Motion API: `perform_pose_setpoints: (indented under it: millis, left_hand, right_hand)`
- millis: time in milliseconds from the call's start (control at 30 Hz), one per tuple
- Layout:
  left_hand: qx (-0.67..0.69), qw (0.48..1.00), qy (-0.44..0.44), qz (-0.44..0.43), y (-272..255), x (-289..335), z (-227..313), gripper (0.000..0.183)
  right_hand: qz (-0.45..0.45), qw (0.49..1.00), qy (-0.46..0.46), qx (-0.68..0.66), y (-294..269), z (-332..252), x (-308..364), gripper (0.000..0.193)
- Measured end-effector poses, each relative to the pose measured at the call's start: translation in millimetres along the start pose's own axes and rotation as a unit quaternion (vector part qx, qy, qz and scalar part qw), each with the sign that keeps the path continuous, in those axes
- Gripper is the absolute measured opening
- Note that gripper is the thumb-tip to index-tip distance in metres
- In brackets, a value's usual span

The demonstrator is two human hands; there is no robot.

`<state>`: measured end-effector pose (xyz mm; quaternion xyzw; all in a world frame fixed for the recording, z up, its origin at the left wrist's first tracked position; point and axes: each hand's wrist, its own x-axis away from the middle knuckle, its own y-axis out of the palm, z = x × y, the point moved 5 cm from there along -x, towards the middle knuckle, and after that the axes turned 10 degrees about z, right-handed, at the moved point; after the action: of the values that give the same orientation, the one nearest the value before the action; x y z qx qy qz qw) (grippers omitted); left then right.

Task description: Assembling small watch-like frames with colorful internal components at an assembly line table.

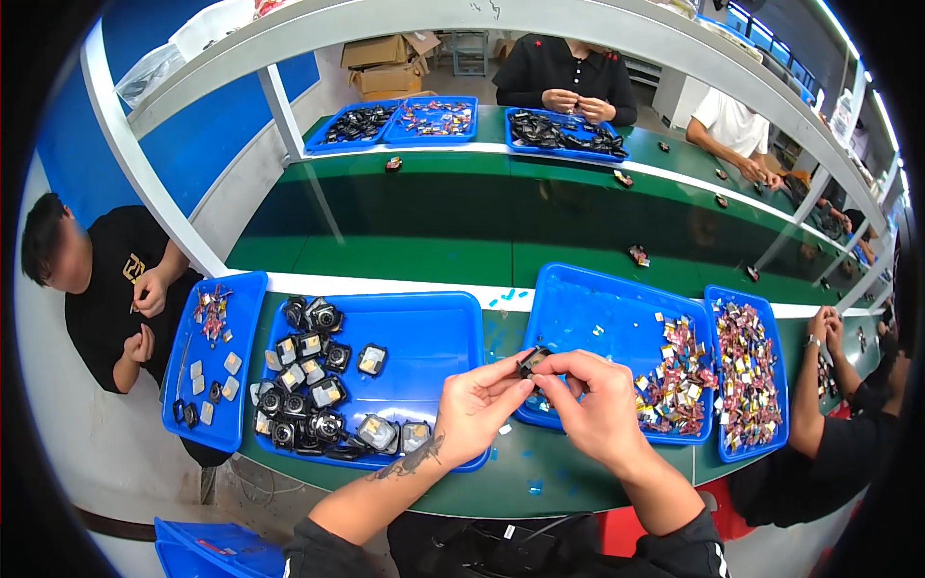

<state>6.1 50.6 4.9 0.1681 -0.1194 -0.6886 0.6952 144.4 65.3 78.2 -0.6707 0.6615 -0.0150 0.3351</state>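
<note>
A small black casing, shaped like a watch case, is held up over the gap between the two middle blue trays. My left hand grips it between thumb and fingers from the left. At its right edge, the thumb and fingers of my right hand are pinched together; any small part between them is hidden. Similar black casings, some with pale or clear covers, lie heaped in the left-middle tray. The right-middle tray holds small circuit pieces with red, yellow and white parts.
Another tray of circuit pieces stands at the right. The far-left tray holds small parts and pale squares. Behind runs a green conveyor with scattered pieces, under a white frame. Co-workers sit at left, right and across.
</note>
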Motion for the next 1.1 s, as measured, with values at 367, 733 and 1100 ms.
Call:
perform_pose_setpoints:
  millis: [367,733,1100]
  left_hand:
    - [-0.023,1.0,0.002,-0.011,2,2,2,0.039]
    - [-0.015,1.0,-0.006,-0.016,5,1,2,0.036]
    - [-0.002,0.995,0.079,0.059,7,2,25,0.042]
  right_hand:
    - [-0.021,0.999,0.025,-0.021,2,5,-2,0.008]
    - [0.039,0.984,-0.136,0.104,-9,0,-9,0.028]
    - [-0.013,0.99,0.071,-0.118,-6,25,21,0.019]
